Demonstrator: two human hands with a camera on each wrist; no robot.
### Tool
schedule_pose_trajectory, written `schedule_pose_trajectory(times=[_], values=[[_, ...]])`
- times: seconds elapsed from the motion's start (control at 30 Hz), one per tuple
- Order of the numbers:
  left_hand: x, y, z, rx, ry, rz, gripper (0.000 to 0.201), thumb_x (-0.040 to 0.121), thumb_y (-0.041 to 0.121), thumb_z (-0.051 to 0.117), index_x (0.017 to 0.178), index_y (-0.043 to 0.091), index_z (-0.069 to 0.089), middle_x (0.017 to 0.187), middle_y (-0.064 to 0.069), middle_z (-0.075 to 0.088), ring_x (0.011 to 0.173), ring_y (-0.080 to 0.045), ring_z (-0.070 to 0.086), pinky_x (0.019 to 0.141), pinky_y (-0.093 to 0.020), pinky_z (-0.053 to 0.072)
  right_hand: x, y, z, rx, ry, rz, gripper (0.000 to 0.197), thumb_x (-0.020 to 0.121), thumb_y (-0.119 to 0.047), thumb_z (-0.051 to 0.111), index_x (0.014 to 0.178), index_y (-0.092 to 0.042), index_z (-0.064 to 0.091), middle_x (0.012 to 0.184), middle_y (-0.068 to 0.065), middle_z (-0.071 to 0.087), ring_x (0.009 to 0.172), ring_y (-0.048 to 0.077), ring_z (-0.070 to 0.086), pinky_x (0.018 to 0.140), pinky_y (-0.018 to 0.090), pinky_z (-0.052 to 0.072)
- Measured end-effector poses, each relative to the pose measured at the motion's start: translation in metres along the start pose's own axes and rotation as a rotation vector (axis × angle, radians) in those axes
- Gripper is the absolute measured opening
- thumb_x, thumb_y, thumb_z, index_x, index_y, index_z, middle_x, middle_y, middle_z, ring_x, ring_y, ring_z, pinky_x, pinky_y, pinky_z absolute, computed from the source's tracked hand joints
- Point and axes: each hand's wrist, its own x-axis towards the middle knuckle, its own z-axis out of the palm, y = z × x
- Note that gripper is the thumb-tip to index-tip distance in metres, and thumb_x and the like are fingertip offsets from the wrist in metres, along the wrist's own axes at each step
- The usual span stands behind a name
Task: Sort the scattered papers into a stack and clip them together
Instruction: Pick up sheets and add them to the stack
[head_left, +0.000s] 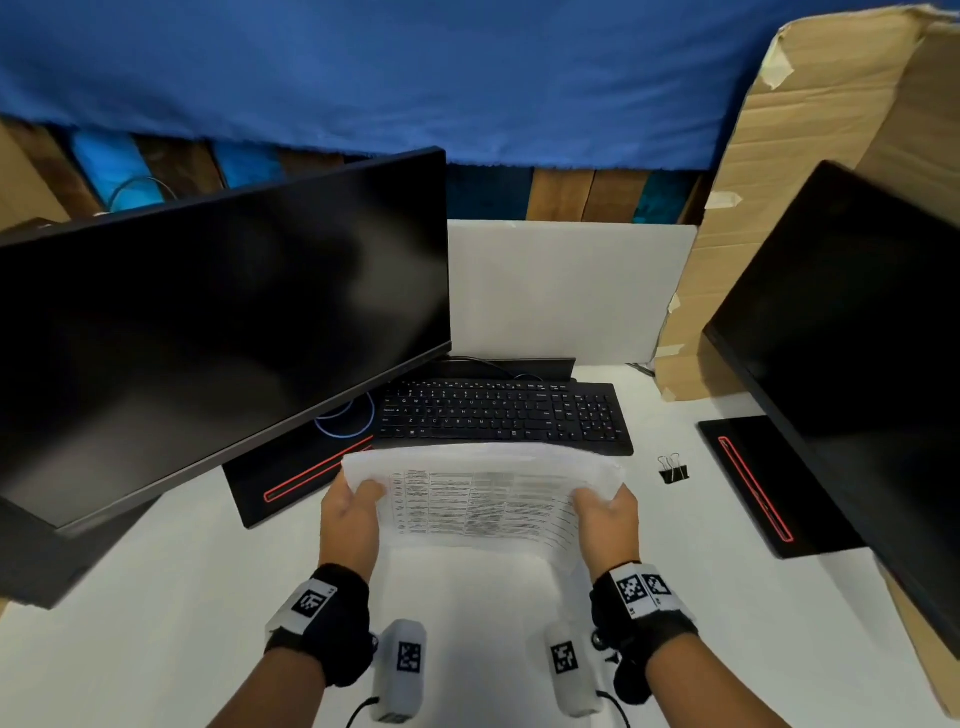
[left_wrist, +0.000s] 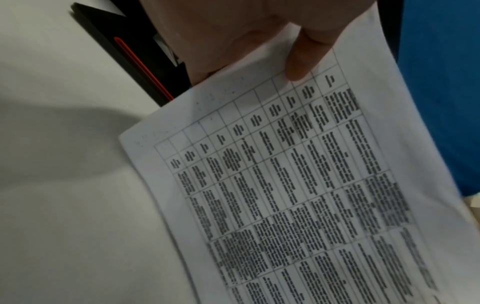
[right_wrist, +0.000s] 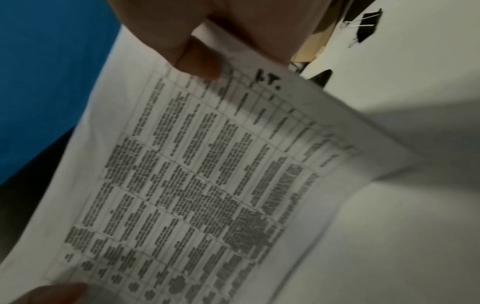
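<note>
A stack of white papers (head_left: 483, 499) printed with a table is held up off the white desk, just in front of the keyboard. My left hand (head_left: 353, 506) pinches its left edge, thumb on the printed face, and my right hand (head_left: 605, 512) pinches its right edge the same way. The left wrist view shows the papers (left_wrist: 298, 185) with my left thumb (left_wrist: 301, 59) on top. In the right wrist view the papers (right_wrist: 194, 174) sag under my right thumb (right_wrist: 197, 59). A black binder clip (head_left: 674, 469) lies on the desk right of the papers, also visible as the clip (right_wrist: 365, 24).
A black keyboard (head_left: 498, 413) sits behind the papers. A large dark monitor (head_left: 218, 332) stands on the left with its base (head_left: 296, 478), another monitor (head_left: 852, 338) on the right with its base (head_left: 763, 483). A cardboard box (head_left: 810, 156) leans at the back right.
</note>
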Motion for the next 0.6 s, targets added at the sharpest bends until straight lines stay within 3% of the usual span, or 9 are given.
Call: schedule_pose_trajectory(times=[0.13, 0.23, 0.37, 0.43, 0.5, 0.53, 0.6], values=[[-0.004, 0.002, 0.006, -0.049, 0.029, -0.039, 0.029, 0.093, -0.004, 0.041, 0.091, 0.016, 0.061, 0.087, -0.002, 0.067, 0.078, -0.018, 0.064, 0.064, -0.028, 0.046, 0.004, 0.007, 0.003, 0.019, -0.004, 0.028, 0.027, 0.085, 0.008, 0.043, 0.093, -0.006, 0.064, 0.083, 0.003, 0.068, 0.076, 0.019, 0.064, 0.064, 0.024, 0.049], [-0.010, 0.000, 0.009, -0.015, 0.022, -0.050, 0.031, 0.092, -0.007, 0.039, 0.087, 0.016, 0.059, 0.085, -0.002, 0.065, 0.076, -0.015, 0.060, 0.062, -0.025, 0.043, 0.001, 0.020, 0.005, -0.021, -0.020, 0.049, 0.033, 0.087, 0.008, 0.041, 0.090, -0.016, 0.063, 0.087, 0.000, 0.069, 0.084, 0.022, 0.065, 0.065, 0.024, 0.049], [0.001, 0.004, -0.006, 0.037, -0.011, 0.003, 0.031, 0.090, -0.008, 0.043, 0.103, 0.014, 0.060, 0.094, -0.003, 0.067, 0.090, -0.028, 0.063, 0.066, -0.027, 0.047, 0.003, -0.005, 0.000, -0.086, -0.071, -0.056, 0.035, 0.085, 0.010, 0.044, 0.084, -0.019, 0.063, 0.080, -0.001, 0.068, 0.073, 0.017, 0.062, 0.059, 0.014, 0.051], [0.010, 0.019, -0.018, 0.207, 0.057, 0.222, 0.033, 0.086, -0.006, 0.053, 0.106, 0.020, 0.057, 0.101, -0.001, 0.063, 0.100, -0.027, 0.059, 0.079, -0.033, 0.051, 0.005, -0.035, -0.003, -0.146, -0.152, -0.158, 0.036, 0.087, 0.009, 0.046, 0.083, -0.024, 0.062, 0.076, -0.005, 0.066, 0.066, 0.011, 0.060, 0.054, 0.009, 0.048], [0.013, 0.045, -0.020, 0.494, 0.059, 0.608, 0.041, 0.080, 0.011, 0.065, 0.116, 0.025, 0.054, 0.118, 0.005, 0.056, 0.115, -0.016, 0.051, 0.102, -0.038, 0.042, 0.008, -0.068, -0.004, -0.234, -0.278, -0.240, 0.035, 0.089, 0.004, 0.047, 0.085, -0.028, 0.061, 0.077, -0.008, 0.067, 0.060, 0.002, 0.062, 0.053, 0.011, 0.050], [0.012, 0.059, -0.013, 0.612, -0.023, 0.731, 0.049, 0.078, 0.022, 0.067, 0.124, 0.026, 0.052, 0.123, 0.009, 0.053, 0.120, -0.010, 0.047, 0.106, -0.036, 0.035, 0.010, -0.083, -0.002, -0.313, -0.345, -0.292, 0.029, 0.089, 0.001, 0.048, 0.087, -0.025, 0.061, 0.079, -0.005, 0.069, 0.059, 0.002, 0.063, 0.052, 0.016, 0.052], [0.007, 0.080, 0.014, 0.708, -0.298, 0.704, 0.056, 0.078, 0.035, 0.068, 0.131, 0.032, 0.048, 0.127, 0.016, 0.054, 0.120, -0.001, 0.048, 0.104, -0.028, 0.035, 0.012, -0.108, 0.008, -0.520, -0.463, -0.424, 0.015, 0.088, -0.007, 0.048, 0.090, -0.016, 0.060, 0.081, 0.001, 0.069, 0.063, 0.014, 0.064, 0.052, 0.030, 0.053]])
